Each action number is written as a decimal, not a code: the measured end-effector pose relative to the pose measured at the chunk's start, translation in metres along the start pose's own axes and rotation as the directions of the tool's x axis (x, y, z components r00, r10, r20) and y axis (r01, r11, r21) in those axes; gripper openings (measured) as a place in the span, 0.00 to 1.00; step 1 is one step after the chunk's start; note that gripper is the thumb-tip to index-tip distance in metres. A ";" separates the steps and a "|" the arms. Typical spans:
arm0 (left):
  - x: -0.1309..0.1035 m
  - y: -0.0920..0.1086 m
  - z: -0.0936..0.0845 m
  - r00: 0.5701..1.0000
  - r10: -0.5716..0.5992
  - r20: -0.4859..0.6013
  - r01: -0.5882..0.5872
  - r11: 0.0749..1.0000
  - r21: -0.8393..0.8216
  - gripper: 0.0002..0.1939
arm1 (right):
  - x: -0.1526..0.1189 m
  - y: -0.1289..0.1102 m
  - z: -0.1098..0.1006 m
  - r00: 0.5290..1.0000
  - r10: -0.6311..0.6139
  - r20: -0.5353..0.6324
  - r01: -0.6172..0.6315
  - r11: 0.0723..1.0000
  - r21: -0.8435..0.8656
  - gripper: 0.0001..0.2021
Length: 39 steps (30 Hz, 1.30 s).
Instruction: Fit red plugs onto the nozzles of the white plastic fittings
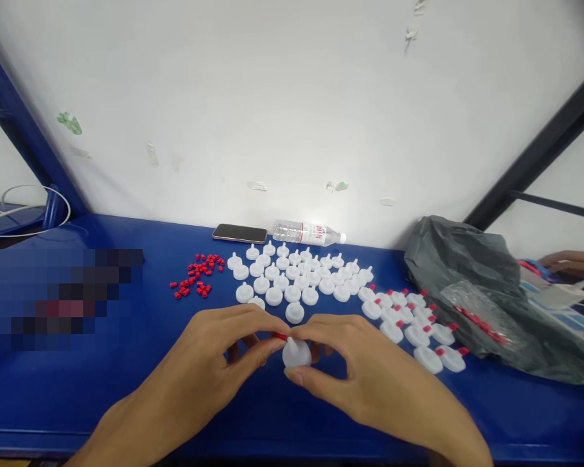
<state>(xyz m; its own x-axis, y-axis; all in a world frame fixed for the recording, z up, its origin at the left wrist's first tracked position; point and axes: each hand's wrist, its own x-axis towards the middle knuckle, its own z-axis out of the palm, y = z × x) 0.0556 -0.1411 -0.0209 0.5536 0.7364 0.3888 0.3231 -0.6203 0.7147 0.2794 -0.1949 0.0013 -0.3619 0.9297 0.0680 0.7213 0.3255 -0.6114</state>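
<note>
Between thumb and fingers of my right hand (343, 360) is a white nozzle cap (296, 355), its spout tilted up and to the left. My left hand (233, 344) pinches a small red tip cap (281, 336) right at that spout; whether it sits on the spout cannot be made out. Just beyond my hands stand many white nozzle caps (292, 294) with bare spouts. Off to the left lies a loose scatter of red tip caps (193, 275). On the right, a group of white nozzle caps with red tips (417, 335) rests on the table.
The blue table (141, 389) meets a white wall. A phone (240, 233) and a clear plastic bottle (306, 233) lie along the back. At right sits a dark plastic bag (457, 259) with a clear bag of red caps (484, 324) on it. Another person's hand (577, 263) shows far right.
</note>
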 end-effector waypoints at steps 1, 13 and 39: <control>0.001 0.001 0.000 1.000 0.001 0.007 -0.001 1.000 -0.001 0.07 | 0.000 0.000 0.001 1.000 -0.002 0.001 0.002 1.000 -0.001 0.03; 0.001 0.002 -0.001 0.999 -0.014 0.034 0.015 0.999 -0.029 0.07 | 0.003 0.000 0.004 0.999 -0.028 -0.034 0.027 0.999 -0.045 0.02; 0.006 0.014 -0.005 0.882 -0.247 0.401 0.470 0.510 -0.721 0.18 | 0.015 0.003 0.013 0.830 -0.424 -0.361 0.382 0.905 -0.186 0.11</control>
<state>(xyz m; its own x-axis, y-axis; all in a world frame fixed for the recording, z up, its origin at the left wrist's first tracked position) 0.0596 -0.1439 -0.0060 0.7164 0.6946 -0.0663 -0.1282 0.2244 0.9660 0.2679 -0.1822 -0.0097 -0.3930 0.6962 0.6008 0.6245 0.6816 -0.3813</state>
